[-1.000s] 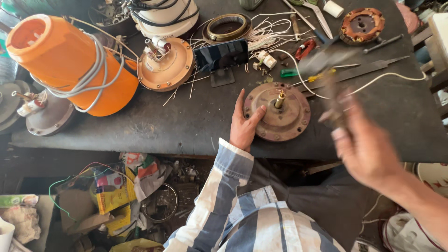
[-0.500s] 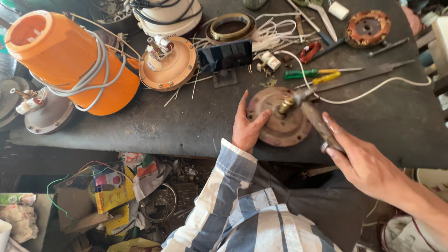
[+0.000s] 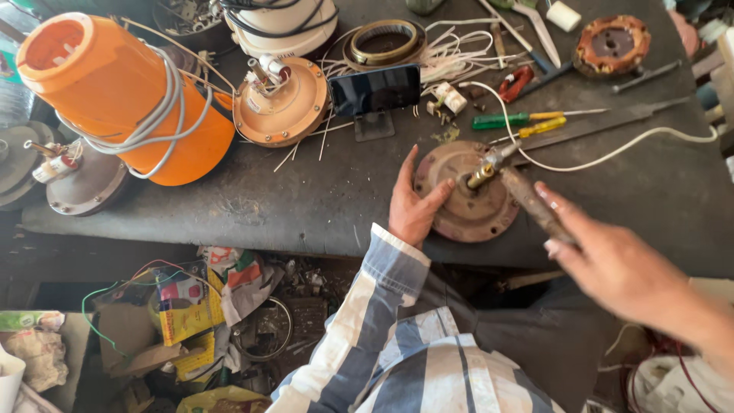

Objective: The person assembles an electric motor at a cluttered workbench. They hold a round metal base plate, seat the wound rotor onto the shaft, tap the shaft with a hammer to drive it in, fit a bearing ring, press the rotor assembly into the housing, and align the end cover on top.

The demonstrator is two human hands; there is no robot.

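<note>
A round rusty-brown motor plate with a brass shaft at its middle lies near the front edge of the dark workbench. My left hand rests on the plate's left rim, fingers spread. My right hand grips the brown wooden handle of a hammer. The hammer's metal head touches the top of the brass shaft.
An orange cylinder wrapped in grey cable lies at the left. Beside it sit a tan motor plate, a black phone on a stand, a green and yellow screwdriver, a file, white wire and a copper-wound stator. Clutter fills the floor below.
My right hand swung in from the right with the hammer and brought its head down onto the brass shaft. My left hand stayed on the plate's rim.
</note>
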